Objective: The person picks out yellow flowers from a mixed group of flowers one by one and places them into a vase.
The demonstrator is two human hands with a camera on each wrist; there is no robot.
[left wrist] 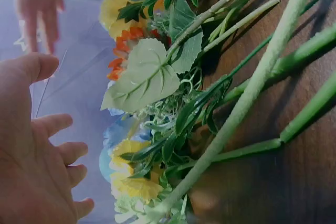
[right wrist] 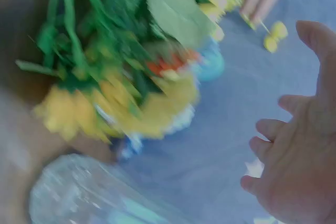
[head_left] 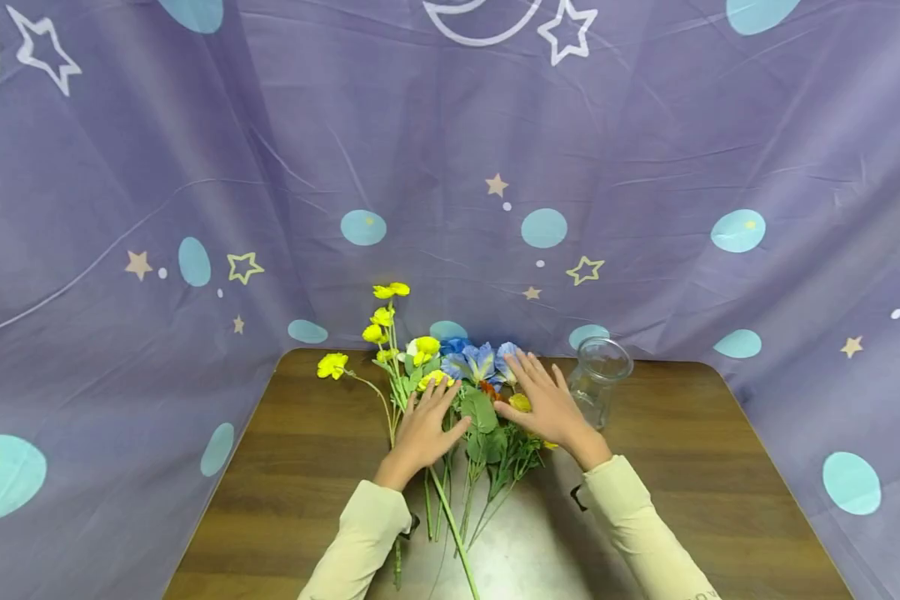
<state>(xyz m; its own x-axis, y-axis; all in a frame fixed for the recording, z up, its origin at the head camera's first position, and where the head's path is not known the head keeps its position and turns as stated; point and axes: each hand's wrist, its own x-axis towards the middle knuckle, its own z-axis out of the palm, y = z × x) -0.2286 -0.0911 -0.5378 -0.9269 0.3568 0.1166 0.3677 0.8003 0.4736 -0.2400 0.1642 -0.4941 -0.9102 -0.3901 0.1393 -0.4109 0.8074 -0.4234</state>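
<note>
Both hands are spread over a loose pile of flowers on the table. My left hand (head_left: pixel 423 429), fingers extended, is above the stems on the left; in its wrist view the palm (left wrist: pixel 31 166) holds nothing. My right hand (head_left: pixel 547 408) has its fingers spread beside the blue flowers (head_left: pixel 478 363), and the palm (right wrist: pixel 302 150) is bare. Yellow flowers (head_left: pixel 333 365) on long stems stick out at the left. An orange-red flower (left wrist: pixel 124 48) and a broad green leaf (left wrist: pixel 140 72) lie in the middle. Green stems (head_left: pixel 453 525) run toward the near edge.
A clear glass vase (head_left: pixel 603 367) stands at the right of the pile, close by the right hand. The brown wooden table (head_left: pixel 690 483) is bordered by a purple curtain (head_left: pixel 450 150) with stars and teal spots at the back and sides.
</note>
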